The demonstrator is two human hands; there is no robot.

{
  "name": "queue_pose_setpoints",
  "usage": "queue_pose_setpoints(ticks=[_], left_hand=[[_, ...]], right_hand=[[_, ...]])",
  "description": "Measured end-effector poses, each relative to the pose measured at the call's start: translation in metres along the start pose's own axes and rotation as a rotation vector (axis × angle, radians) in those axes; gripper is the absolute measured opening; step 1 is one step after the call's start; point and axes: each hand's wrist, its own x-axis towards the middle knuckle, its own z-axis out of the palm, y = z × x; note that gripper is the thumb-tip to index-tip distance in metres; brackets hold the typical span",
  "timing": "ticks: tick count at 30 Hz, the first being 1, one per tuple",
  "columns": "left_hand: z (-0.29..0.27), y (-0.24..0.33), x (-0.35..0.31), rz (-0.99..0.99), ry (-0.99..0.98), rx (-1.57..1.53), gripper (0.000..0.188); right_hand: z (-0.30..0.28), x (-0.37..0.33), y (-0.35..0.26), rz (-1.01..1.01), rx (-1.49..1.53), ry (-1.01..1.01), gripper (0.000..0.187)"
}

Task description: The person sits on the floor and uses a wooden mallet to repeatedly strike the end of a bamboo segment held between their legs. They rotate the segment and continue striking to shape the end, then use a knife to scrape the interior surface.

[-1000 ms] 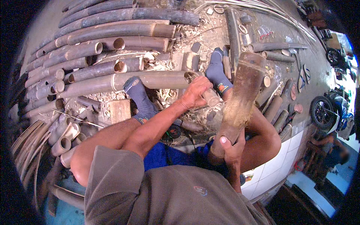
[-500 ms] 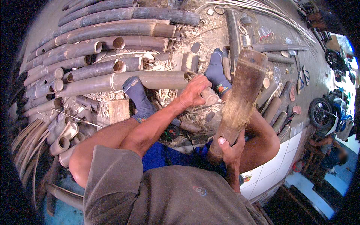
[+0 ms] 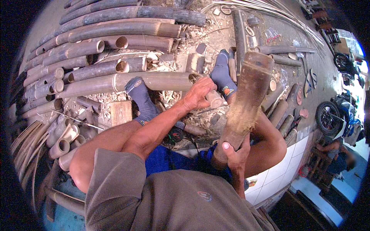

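Thick bamboo club: the thick bamboo club (image 3: 252,90) leans across my lap toward one o'clock, its middle frayed to pale fibre
Right hand: my right hand (image 3: 236,154) has its fingers wrapped round the club's lower end, thumb on top
Short cylinder: the short cylinder (image 3: 216,99) lies at ten o'clock of the club's middle, its pale end facing the club, the two looking apart
Left hand: my left hand (image 3: 198,94) has its fingers clenched round that piece, just beside the open end of the long bamboo pole (image 3: 154,81); whether the piece touches the pole, I cannot tell
Step in hand: I judge it to be striking, the club poised, the cylinder braced
Next move calls for: likely a steady left hold and a swing toward ten o'clock, clear of my knuckles
Farther out: wood block (image 3: 121,112) at nine o'clock, white tiles (image 3: 271,169) at five, motorcycle wheel (image 3: 327,117) at three
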Motion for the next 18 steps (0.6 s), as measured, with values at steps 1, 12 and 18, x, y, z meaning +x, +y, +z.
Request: queue_pose_setpoints(ticks=[1,12,18], left_hand=[[0.000,-0.001,-0.001,-0.004,-0.009,0.011,0.052],[-0.002,-0.016,-0.011,-0.002,0.005,-0.036,0.051],[-0.005,-0.019,-0.019,-0.335,-0.097,-0.039,0.053]], right_hand=[[0.000,0.000,0.000,-0.012,-0.014,-0.004,0.096],[0.033,0.015,0.010,-0.117,-0.496,0.056,0.091],[0.006,0.009,0.037,-0.378,-0.571,-0.022,0.085]])
